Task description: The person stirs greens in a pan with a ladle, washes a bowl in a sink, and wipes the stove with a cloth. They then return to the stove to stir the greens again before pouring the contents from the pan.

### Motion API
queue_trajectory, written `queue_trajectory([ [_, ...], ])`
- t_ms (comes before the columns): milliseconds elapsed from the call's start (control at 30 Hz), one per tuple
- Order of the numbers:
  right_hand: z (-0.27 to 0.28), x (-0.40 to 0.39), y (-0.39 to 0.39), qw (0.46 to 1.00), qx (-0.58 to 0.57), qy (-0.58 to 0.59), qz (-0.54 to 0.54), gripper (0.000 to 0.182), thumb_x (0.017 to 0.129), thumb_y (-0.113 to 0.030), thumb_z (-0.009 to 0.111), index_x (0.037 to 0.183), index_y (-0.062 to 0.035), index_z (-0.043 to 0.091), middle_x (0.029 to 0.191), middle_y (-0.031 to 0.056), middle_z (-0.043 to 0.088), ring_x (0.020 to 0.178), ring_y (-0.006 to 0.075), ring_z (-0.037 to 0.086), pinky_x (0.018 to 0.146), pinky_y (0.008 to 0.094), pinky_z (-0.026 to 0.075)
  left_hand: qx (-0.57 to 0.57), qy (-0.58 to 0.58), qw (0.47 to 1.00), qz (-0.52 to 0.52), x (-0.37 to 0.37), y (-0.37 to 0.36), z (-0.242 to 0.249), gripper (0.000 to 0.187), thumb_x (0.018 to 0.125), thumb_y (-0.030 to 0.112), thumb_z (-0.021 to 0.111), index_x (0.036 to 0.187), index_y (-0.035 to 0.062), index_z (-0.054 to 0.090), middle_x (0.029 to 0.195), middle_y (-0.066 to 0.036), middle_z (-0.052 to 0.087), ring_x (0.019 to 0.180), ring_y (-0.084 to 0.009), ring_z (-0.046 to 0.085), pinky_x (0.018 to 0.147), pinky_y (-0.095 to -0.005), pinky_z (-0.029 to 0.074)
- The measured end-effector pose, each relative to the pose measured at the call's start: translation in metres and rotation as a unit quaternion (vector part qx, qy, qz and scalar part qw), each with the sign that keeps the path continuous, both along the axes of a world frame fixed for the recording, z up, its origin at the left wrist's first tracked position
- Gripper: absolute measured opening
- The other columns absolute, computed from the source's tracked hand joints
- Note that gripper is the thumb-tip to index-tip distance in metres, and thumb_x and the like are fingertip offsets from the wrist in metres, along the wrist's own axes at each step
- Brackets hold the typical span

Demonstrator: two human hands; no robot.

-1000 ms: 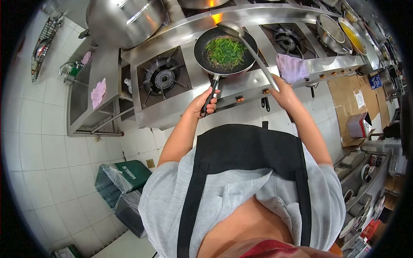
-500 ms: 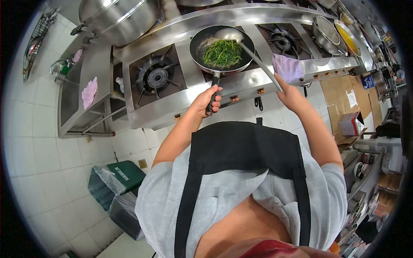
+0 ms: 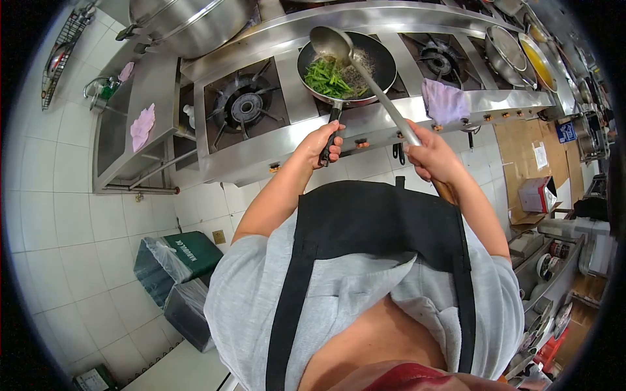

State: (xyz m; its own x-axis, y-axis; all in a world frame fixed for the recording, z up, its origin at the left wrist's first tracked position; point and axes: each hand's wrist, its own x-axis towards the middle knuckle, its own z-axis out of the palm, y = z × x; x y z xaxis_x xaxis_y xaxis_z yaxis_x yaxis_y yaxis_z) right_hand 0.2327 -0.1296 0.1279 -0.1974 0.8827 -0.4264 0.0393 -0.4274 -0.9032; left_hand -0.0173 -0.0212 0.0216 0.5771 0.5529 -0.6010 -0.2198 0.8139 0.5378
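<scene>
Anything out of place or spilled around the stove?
Nothing spilled around the pan that I can see. Slightly odd: a purple cloth draped over the front edge of the stove, close to a burner; possible fire risk if lit. Flattened cardboard also lies on the floor to the right.

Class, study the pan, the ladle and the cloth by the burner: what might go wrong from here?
The greens lie bunched at the left of the pan, so a leftward push of the ladle might send some over the rim.

The left hand steadies only the handle; a hard press from the right hand could tilt the pan.

The cloth hangs close to a burner and might scorch if that were lit.
</scene>
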Motion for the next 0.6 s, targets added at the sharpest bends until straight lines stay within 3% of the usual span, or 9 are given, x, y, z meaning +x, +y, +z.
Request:
queue_trajectory([
  [100, 0.004, -0.01, -0.005, 0.99, -0.003, -0.137, 0.013, 0.063, 0.084, -0.004, 0.048, 0.142, -0.017, 0.028, 0.062, -0.0023, 0.041, 0.039, 0.0055, 0.033, 0.036, 0.0223, 0.029, 0.002, -0.001, 1.0, -0.006, -0.002, 0.002, -0.005, 0.029, 0.093, 0.035, 0.049, 0.109, 0.0109, 0.045, 0.066, 0.001, 0.045, 0.046, -0.005, 0.036, 0.037, -0.0203, 0.03],
  [133, -0.01, -0.002, 0.004, 0.965, 0.031, -0.252, 0.059, 0.067, 0.08, -0.01, 0.052, 0.142, -0.0156, 0.028, 0.066, 0.0092, 0.055, 0.049, 0.0175, 0.052, 0.048, 0.0307, 0.042, 0.002, -0.001, 1.0, -0.007, -0.003, 0.0, -0.006, 0.029, 0.093, 0.035, 0.049, 0.109, 0.0109, 0.045, 0.066, 0.001, 0.045, 0.046, -0.005, 0.036, 0.037, -0.0203, 0.03],
  [167, -0.046, 0.01, 0.012, 0.966, 0.031, -0.252, 0.057, 0.067, 0.08, -0.01, 0.052, 0.142, -0.0156, 0.028, 0.066, 0.0092, 0.055, 0.049, 0.0175, 0.052, 0.048, 0.0307, 0.042, 0.001, 0.002, 1.0, -0.004, -0.004, -0.001, -0.006, 0.029, 0.093, 0.035, 0.05, 0.109, 0.0111, 0.045, 0.066, 0.001, 0.045, 0.046, -0.0049, 0.036, 0.037, -0.0201, 0.03],
  [233, -0.114, 0.032, 0.024, 0.889, 0.261, -0.377, 0.016, 0.069, 0.078, -0.01, 0.052, 0.142, -0.015, 0.027, 0.075, 0.0197, 0.06, 0.056, 0.0255, 0.057, 0.055, 0.0353, 0.046, 0.002, 0.004, 1.0, 0.0, -0.005, -0.002, -0.007, 0.029, 0.093, 0.035, 0.05, 0.109, 0.0113, 0.045, 0.066, 0.001, 0.045, 0.046, -0.0049, 0.036, 0.037, -0.02, 0.03],
  [267, -0.082, 0.022, 0.023, 0.92, 0.117, -0.373, 0.009, 0.07, 0.077, -0.009, 0.053, 0.141, -0.0157, 0.028, 0.085, 0.0264, 0.06, 0.063, 0.0301, 0.059, 0.061, 0.0374, 0.048, 0.005, 0.003, 1.0, 0.001, -0.007, -0.002, -0.008, 0.03, 0.093, 0.035, 0.05, 0.11, 0.0114, 0.045, 0.066, 0.001, 0.045, 0.046, -0.0049, 0.037, 0.037, -0.0199, 0.03],
  [400, -0.046, 0.009, 0.001, 0.931, 0.057, -0.361, 0.004, 0.069, 0.077, -0.01, 0.054, 0.141, -0.0156, 0.028, 0.079, 0.0216, 0.061, 0.06, 0.0268, 0.058, 0.059, 0.0368, 0.048, 0.005, 0.002, 1.0, 0.002, -0.01, -0.001, -0.008, 0.031, 0.092, 0.036, 0.05, 0.111, 0.0117, 0.046, 0.066, 0.001, 0.045, 0.046, -0.0049, 0.037, 0.037, -0.0197, 0.03],
  [500, -0.05, 0.01, -0.003, 0.942, 0.127, -0.306, 0.055, 0.069, 0.077, -0.01, 0.054, 0.141, -0.0145, 0.028, 0.075, 0.0165, 0.06, 0.058, 0.0234, 0.056, 0.057, 0.0364, 0.048, 0.013, 0.012, 1.0, -0.004, -0.011, -0.001, -0.01, 0.031, 0.092, 0.036, 0.051, 0.111, 0.0116, 0.047, 0.066, 0.001, 0.045, 0.045, -0.005, 0.036, 0.037, -0.0198, 0.03],
  [567, -0.04, 0.004, 0.019, 0.974, -0.029, -0.219, 0.058, 0.067, 0.078, -0.011, 0.053, 0.141, -0.0142, 0.03, 0.075, 0.0123, 0.06, 0.058, 0.0205, 0.055, 0.056, 0.0352, 0.048, 0.009, 0.018, 1.0, -0.003, -0.012, -0.002, -0.011, 0.032, 0.092, 0.036, 0.052, 0.111, 0.0114, 0.047, 0.065, 0.002, 0.045, 0.045, -0.005, 0.036, 0.036, -0.0199, 0.03],
  [600, -0.058, 0.01, 0.031, 0.974, -0.021, -0.221, 0.043, 0.067, 0.078, -0.011, 0.054, 0.14, -0.0144, 0.031, 0.079, 0.0148, 0.062, 0.06, 0.0218, 0.057, 0.059, 0.0347, 0.048, 0.019, 0.022, 1.0, -0.012, -0.013, -0.001, -0.011, 0.032, 0.092, 0.038, 0.051, 0.11, 0.0125, 0.047, 0.066, 0.002, 0.045, 0.046, -0.0048, 0.036, 0.037, -0.0199, 0.03],
])
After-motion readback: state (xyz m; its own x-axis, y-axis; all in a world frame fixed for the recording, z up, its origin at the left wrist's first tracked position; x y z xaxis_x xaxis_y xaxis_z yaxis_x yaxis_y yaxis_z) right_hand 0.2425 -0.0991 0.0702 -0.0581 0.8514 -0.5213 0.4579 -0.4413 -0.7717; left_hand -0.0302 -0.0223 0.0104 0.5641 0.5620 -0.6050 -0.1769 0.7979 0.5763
